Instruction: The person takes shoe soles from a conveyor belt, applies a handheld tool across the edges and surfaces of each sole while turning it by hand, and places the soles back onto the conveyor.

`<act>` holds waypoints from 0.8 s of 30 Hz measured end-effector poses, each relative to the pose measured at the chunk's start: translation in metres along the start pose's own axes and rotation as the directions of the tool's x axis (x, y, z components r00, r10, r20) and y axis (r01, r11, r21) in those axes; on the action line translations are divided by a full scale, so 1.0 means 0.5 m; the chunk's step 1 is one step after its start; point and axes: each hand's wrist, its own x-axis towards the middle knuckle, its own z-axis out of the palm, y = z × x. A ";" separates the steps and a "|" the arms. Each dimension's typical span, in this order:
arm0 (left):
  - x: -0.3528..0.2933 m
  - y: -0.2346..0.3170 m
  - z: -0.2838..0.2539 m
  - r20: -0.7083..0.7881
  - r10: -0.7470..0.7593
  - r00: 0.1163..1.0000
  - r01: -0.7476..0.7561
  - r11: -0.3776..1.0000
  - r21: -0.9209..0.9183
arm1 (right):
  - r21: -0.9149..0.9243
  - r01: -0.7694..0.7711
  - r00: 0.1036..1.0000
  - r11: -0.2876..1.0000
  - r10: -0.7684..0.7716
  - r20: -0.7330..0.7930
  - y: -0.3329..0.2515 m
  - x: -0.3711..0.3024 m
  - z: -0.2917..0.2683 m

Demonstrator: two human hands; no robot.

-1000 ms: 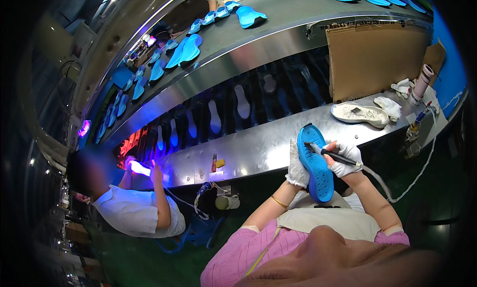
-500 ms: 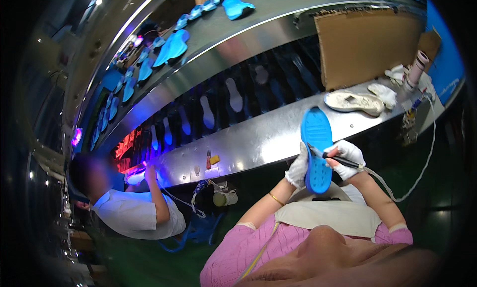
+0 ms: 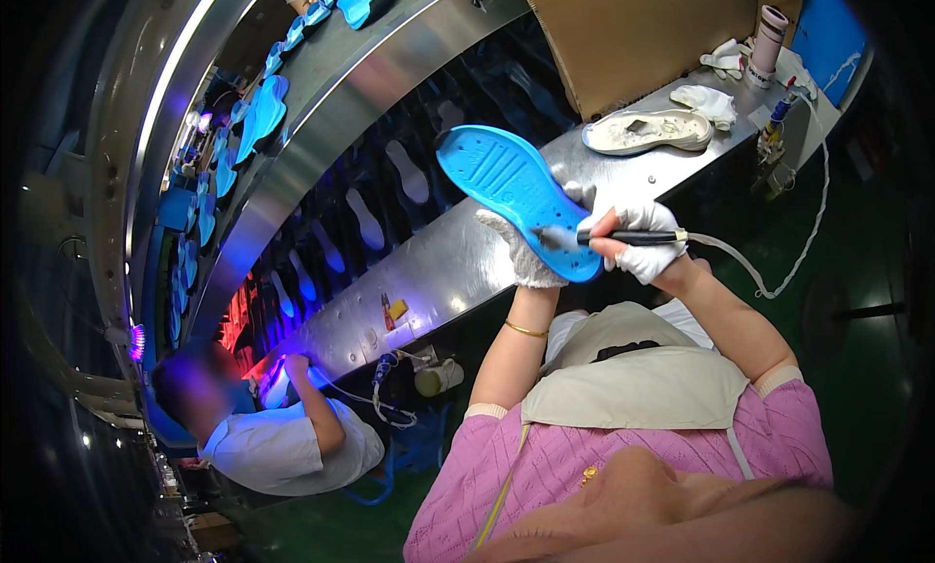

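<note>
A blue shoe sole (image 3: 502, 168) lies tilted in my left hand (image 3: 516, 251), which wears a pale glove and supports it from beneath, fingers wrapping to its far edge. My right hand (image 3: 643, 242), in a white glove with bare fingertips, grips a black-handled brush (image 3: 662, 238). The brush's bristles meet the inner face of the sole near its lower end. From the back of the handle a pale tube (image 3: 745, 281) curves away to the right.
A metal ledge (image 3: 458, 271) carries a white shoe (image 3: 648, 131), a crumpled glove (image 3: 706, 105) and a pink cylinder (image 3: 769, 42). Behind stands a cardboard sheet (image 3: 643, 47). Blue soles ride a conveyor (image 3: 331, 66). Left, a co-worker (image 3: 282, 436) handles a lit piece.
The sole has moved left and up and turned from upright to slanting. Both my hands have moved with it. The brush has shifted from mid-sole to its lower end. The view has turned too.
</note>
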 end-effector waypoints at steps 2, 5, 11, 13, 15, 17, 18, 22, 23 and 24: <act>0.012 0.011 0.013 0.321 -0.001 0.947 0.019 0.998 -0.052 | -0.344 0.328 0.943 0.880 -0.326 0.067 -0.005 0.003 0.006; 0.017 0.024 0.045 0.523 0.034 0.852 0.067 0.983 -0.173 | -0.337 0.292 0.950 0.895 -0.231 0.209 -0.008 0.003 0.006; 0.015 0.058 0.073 0.379 0.101 0.920 -0.079 0.994 -0.072 | 0.008 0.023 0.998 1.000 -0.023 -0.052 0.004 -0.002 0.001; 0.020 0.070 0.068 0.399 0.061 0.915 -0.057 0.998 -0.021 | -0.053 0.025 0.999 0.998 -0.024 0.023 0.008 0.000 0.001; 0.035 0.079 0.062 0.341 0.085 0.936 -0.106 0.993 0.044 | 0.039 -0.076 0.987 0.996 0.069 0.145 0.009 0.004 -0.002; 0.040 0.083 0.056 0.352 0.071 0.933 -0.089 0.995 0.035 | 0.282 -0.294 0.954 0.913 0.259 0.154 0.010 0.009 -0.010; 0.040 0.085 0.054 0.378 0.057 0.924 -0.076 0.997 0.034 | 0.392 -0.296 0.955 0.871 0.258 0.150 0.008 0.009 -0.017; 0.042 0.099 0.061 0.422 -0.132 0.897 -0.031 0.933 0.359 | -0.026 -0.043 0.999 0.999 0.043 0.023 0.010 0.018 -0.037; 0.037 0.101 0.065 0.349 -0.138 0.927 -0.035 0.894 0.447 | -0.126 -0.087 0.994 0.988 0.094 0.050 0.010 0.021 -0.041; 0.039 0.105 0.070 0.345 -0.173 0.922 -0.017 0.875 0.484 | -0.195 -0.105 0.989 0.975 0.123 0.084 0.008 0.024 -0.046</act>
